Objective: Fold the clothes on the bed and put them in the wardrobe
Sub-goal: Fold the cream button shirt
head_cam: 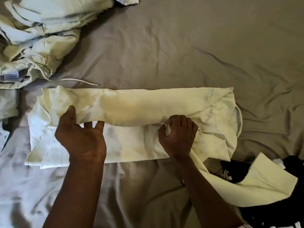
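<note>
Cream garment [139, 104], laid crosswise on the grey bed sheet [181, 46], is pinched at its fold by the left hand [82, 137], thumb above and fingers beneath. A bunch of it is clutched in the right hand [177, 134]. The fold could be dragged askew by the loose sleeve [263, 183], which is draped over a black garment [292, 165].

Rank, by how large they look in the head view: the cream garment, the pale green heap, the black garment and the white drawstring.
1. cream garment
2. pale green heap, cut off by frame
3. black garment, partly covered
4. white drawstring
</note>
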### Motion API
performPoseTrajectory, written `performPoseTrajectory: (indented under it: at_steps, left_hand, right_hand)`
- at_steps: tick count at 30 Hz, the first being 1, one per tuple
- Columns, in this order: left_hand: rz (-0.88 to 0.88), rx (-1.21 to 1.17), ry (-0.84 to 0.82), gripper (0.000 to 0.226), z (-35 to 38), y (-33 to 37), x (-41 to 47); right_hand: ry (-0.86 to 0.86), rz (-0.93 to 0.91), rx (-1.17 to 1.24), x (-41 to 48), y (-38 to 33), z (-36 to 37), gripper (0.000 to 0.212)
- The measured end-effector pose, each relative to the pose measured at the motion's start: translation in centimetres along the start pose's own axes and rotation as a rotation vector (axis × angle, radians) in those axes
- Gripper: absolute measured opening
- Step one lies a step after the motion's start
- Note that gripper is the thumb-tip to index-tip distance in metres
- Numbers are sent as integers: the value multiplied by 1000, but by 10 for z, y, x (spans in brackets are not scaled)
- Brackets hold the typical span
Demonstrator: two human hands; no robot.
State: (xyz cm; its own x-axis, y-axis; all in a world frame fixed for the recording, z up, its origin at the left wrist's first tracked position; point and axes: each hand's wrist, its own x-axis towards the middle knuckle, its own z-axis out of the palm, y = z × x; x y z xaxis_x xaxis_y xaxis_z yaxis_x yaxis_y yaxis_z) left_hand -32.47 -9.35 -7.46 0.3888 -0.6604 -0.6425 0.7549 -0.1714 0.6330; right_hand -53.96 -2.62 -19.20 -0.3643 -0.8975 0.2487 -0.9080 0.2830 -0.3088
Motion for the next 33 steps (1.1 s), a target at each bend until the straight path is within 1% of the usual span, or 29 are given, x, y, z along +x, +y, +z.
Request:
performPoseTrajectory:
  at_steps: [4,6,8,9,10,12,13,15,17,19,21,22,23,25,26,27,28,29,30,31,32,33]
  left_hand:
    - [-59,-114,-14,42,16,8,-7]
    - [-86,-160,11,62,23,6,-12]
    - [-113,-224,21,69,31,5,-18]
    - [-126,-247,24,69,33,4,-22]
    - [-137,-264,21,67,34,3,-24]
    - [-152,-298,-6,61,33,3,-27]
    - [-154,-294,-24,61,32,3,-28]
    - [-143,-246,-50,66,30,6,-29]
    - [-128,-188,-57,64,28,9,-27]
    - [-107,-147,-63,62,24,11,-24]
    - [-62,-102,-80,68,19,12,-20]
    - [-37,-69,-88,67,17,13,-17]
    - [-2,-32,-98,57,13,13,-14]
    - [72,48,-100,28,2,12,-7]
    - [107,84,-80,18,-5,10,-3]
    - [127,115,-48,15,-12,7,1]
    - [134,139,-13,19,-20,4,4]
    - [122,180,41,30,-28,-1,9]
    - [102,238,108,40,-34,-5,12]
    - [89,306,196,45,-43,-10,19]
    - [86,396,289,45,-51,-14,24]
    - [96,540,403,46,-57,-18,25]
  right_hand:
    - [13,206,-51,0,-6,0,34]
    - [12,247,-63,4,-10,1,44]
    - [18,264,-54,9,-16,6,52]
    - [28,260,-53,11,-18,7,49]
    - [42,248,-51,13,-21,10,41]
    - [71,234,-34,16,-22,11,19]
    - [78,242,-21,18,-21,10,12]
    - [80,252,4,18,-14,7,5]
    - [76,209,37,14,-5,1,8]
    - [57,116,73,9,3,-5,10]
    - [47,16,74,6,8,-17,10]
    - [54,-31,67,5,11,-25,12]
    - [67,-77,58,4,13,-34,13]
    - [71,-165,46,-2,21,-48,19]
    - [48,-204,38,-5,25,-52,22]
    - [5,-237,26,-9,30,-53,25]
    - [-51,-258,18,-12,33,-53,28]
    - [-108,-264,16,-15,35,-52,31]
    - [-146,-247,19,-18,36,-51,32]
    - [-157,-206,25,-18,35,-50,32]
    - [-139,-138,39,-16,33,-50,32]
    - [-94,-45,72,-12,29,-50,34]
